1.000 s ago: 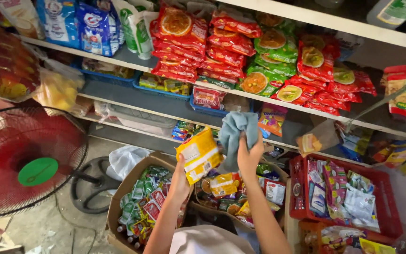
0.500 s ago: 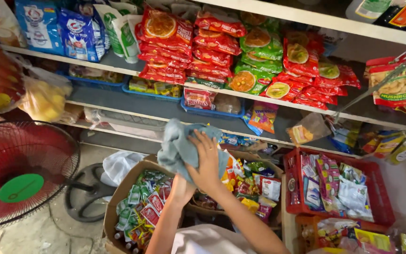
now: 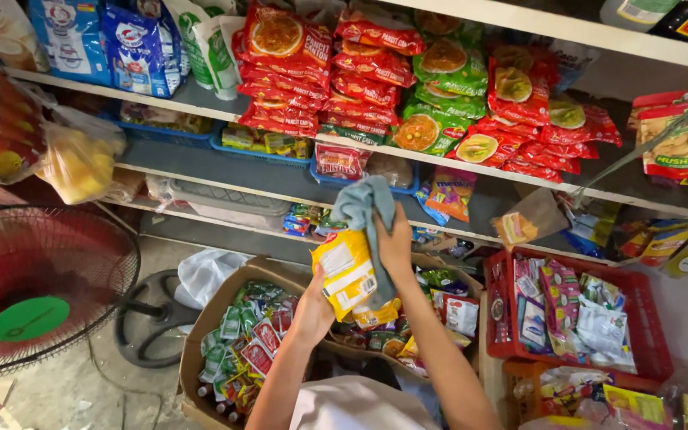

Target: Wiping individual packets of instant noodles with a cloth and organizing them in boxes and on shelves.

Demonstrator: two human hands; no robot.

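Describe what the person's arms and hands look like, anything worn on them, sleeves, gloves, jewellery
Both forearms are bare up to the elbows; no sleeves show on them. The left hand and right hand wear no gloves. No ring, watch or bracelet shows. A light, whitish garment covers the body at the bottom edge.

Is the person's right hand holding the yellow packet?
No, the right hand grips a grey-blue cloth, while the left hand holds the yellow packet.

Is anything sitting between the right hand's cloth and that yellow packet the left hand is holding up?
Nothing visible. The right hand presses the grey-blue cloth straight against the yellow packet, which the left hand grips from below. The cloth drapes over the packet's right edge, touching it.
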